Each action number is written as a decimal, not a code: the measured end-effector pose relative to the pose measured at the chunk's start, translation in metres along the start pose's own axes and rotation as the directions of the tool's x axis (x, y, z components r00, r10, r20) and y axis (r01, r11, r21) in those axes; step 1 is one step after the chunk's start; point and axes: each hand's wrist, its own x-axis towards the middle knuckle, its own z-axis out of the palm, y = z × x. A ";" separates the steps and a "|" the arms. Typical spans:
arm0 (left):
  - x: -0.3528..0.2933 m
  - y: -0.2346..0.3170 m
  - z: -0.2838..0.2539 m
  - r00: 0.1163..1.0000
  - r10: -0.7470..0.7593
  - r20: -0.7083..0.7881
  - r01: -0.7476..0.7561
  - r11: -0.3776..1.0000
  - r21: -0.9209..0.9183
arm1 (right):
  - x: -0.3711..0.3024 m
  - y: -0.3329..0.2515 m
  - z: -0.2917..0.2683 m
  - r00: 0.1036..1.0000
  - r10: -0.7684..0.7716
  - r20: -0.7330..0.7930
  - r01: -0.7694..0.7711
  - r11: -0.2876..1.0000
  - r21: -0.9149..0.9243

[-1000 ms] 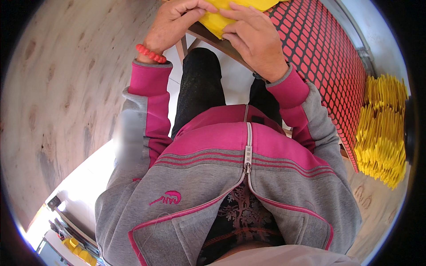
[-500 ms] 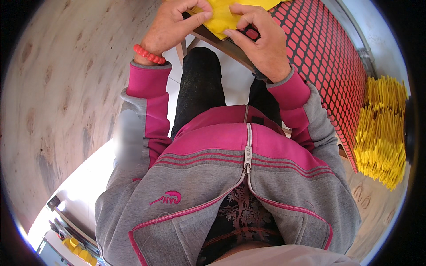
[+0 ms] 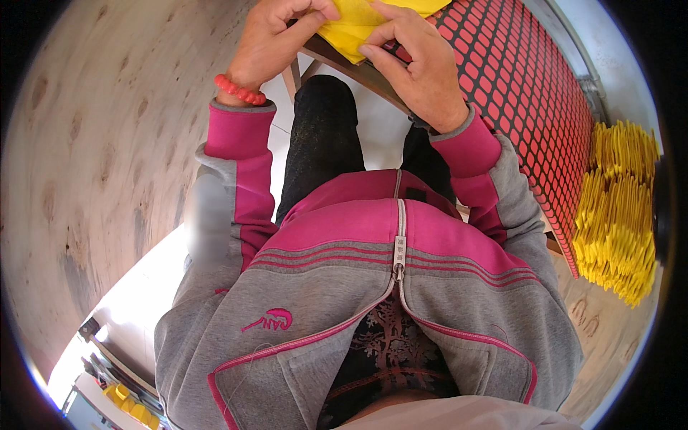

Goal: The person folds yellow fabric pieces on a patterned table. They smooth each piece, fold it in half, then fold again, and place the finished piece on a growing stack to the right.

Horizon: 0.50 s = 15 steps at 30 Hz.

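A thin yellow sheet point(image 3: 351, 30), fabric or plastic, lies at the top edge of the view and is partly cut off. My left hand point(image 3: 276, 36), with a red bead bracelet at the wrist, pinches its left side between thumb and fingers. On the right, the thumb and index finger of my right hand point(image 3: 419, 68) close on the sheet's near corner. Just beneath the sheet runs a brown table edge point(image 3: 355, 70). Part of the sheet and some of my fingertips lie outside the picture.
A red mat with a black lattice pattern point(image 3: 512, 86) slopes along the right side. Beyond it stand stacked bundles of folded yellow pieces point(image 3: 616, 215). A pale wooden panel point(image 3: 107, 129) fills the left. More yellow pieces point(image 3: 132, 407) show at the lower left.
My right hand has shifted slightly left, and its thumb and index finger have come closer together on the yellow sheet. The sheet's right part has moved slightly left. My left hand has barely moved.
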 end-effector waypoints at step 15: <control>-0.003 0.005 0.001 0.996 -0.084 -0.017 0.085 0.996 0.019 | -0.002 -0.001 0.001 0.999 0.025 -0.045 -0.023 0.999 0.029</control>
